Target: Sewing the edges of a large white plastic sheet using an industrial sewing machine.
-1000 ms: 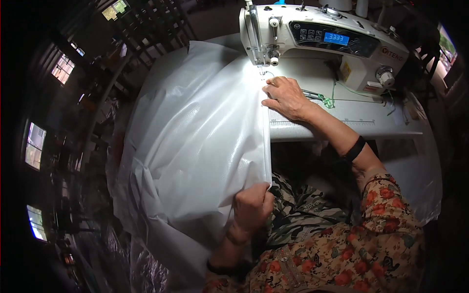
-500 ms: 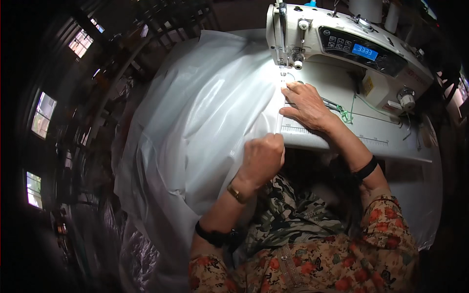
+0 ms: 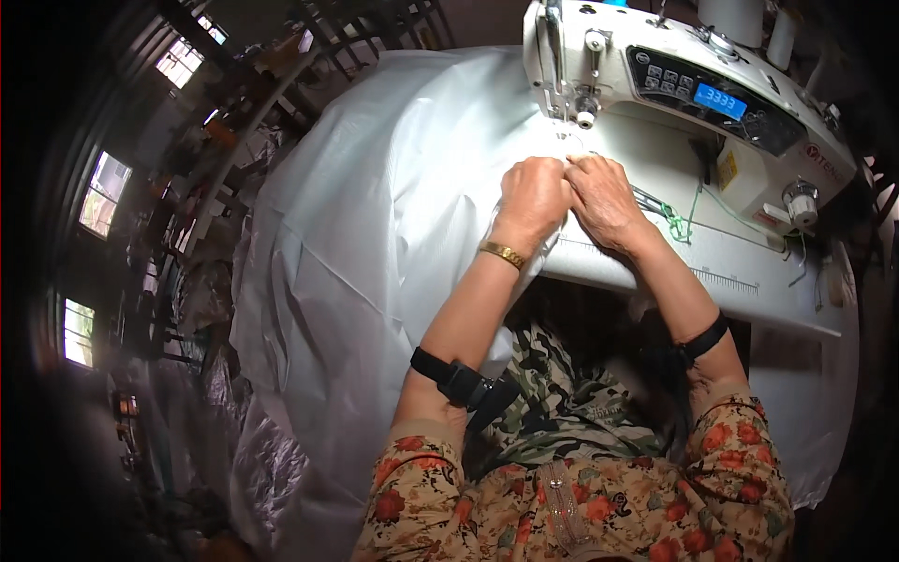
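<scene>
Left hand (image 3: 532,195): closed in a fist on the edge of the white fabric (image 3: 375,244), just before the needle.
Right hand (image 3: 607,199): fingers curled, pinching the same fabric edge, touching the left hand.
White fabric: covers the sewing table's (image 3: 749,290) left part, draping over its left and front edges.
Sewing machine (image 3: 693,94): at the table's rear edge, directly behind both hands.
Wrist: gold bracelet (image 3: 504,254) on the left.

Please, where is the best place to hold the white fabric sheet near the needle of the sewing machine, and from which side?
Probably by its right edge, just in front of the needle, coming from the person's side. The white fabric sheet drapes heavily to the left off the table, so only this edge lies flat near the sewing machine. The left hand and right hand already pinch it there, side by side.
</scene>
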`<state>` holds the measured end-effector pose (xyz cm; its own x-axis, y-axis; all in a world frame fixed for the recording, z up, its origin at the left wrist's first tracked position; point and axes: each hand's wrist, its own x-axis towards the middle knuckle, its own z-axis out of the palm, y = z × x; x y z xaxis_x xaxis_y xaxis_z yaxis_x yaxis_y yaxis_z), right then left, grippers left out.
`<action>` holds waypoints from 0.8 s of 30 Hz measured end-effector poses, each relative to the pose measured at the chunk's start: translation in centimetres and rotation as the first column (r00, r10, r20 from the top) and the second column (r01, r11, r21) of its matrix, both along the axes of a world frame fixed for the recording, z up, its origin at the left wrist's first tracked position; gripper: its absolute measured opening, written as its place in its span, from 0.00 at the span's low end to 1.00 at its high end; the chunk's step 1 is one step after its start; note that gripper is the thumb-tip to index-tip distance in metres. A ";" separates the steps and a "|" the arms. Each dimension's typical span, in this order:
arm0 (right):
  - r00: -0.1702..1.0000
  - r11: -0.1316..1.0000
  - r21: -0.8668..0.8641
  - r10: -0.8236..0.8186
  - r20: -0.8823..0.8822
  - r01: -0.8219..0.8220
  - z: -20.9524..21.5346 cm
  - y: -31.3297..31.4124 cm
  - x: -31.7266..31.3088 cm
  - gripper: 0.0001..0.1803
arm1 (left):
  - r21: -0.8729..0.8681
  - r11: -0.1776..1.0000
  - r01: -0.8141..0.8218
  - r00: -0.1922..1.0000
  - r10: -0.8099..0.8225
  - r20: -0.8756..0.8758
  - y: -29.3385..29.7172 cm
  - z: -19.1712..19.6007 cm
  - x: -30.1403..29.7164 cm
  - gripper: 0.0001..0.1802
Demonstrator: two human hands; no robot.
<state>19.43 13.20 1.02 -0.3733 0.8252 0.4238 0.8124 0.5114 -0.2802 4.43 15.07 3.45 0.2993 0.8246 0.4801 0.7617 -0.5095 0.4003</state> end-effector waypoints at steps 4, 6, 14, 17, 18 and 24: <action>0.999 0.994 0.112 0.014 -0.048 -0.008 -1.1 0.3 0.6 0.19 | 0.019 0.984 0.179 0.958 -0.179 0.224 -5.6 -0.5 -1.2 0.26; 0.993 0.999 0.009 0.034 -0.113 -0.033 -1.2 -0.7 1.3 0.22 | 0.070 0.994 0.081 0.984 -0.091 0.150 -10.8 -1.8 -2.8 0.39; 0.995 0.980 0.195 -0.025 -0.096 0.044 -0.3 -6.3 0.2 0.29 | -0.063 0.862 -0.503 0.864 0.500 -0.059 -26.0 -17.4 -15.7 0.39; 0.980 0.997 0.057 -0.040 -0.196 0.052 -0.1 -6.5 -1.2 0.37 | -0.242 0.802 -0.546 0.826 0.564 0.006 -25.3 -19.3 -18.6 0.37; 0.982 0.995 -0.030 -0.096 -0.160 0.093 0.0 -6.6 -1.3 0.38 | -0.239 0.817 -0.525 0.839 0.543 0.013 -24.7 -19.0 -17.7 0.37; 0.953 0.975 0.085 -0.181 -0.242 0.207 -0.5 -7.0 -4.3 0.37 | -0.410 0.792 -0.453 0.840 0.533 0.101 -24.7 -20.4 -14.0 0.21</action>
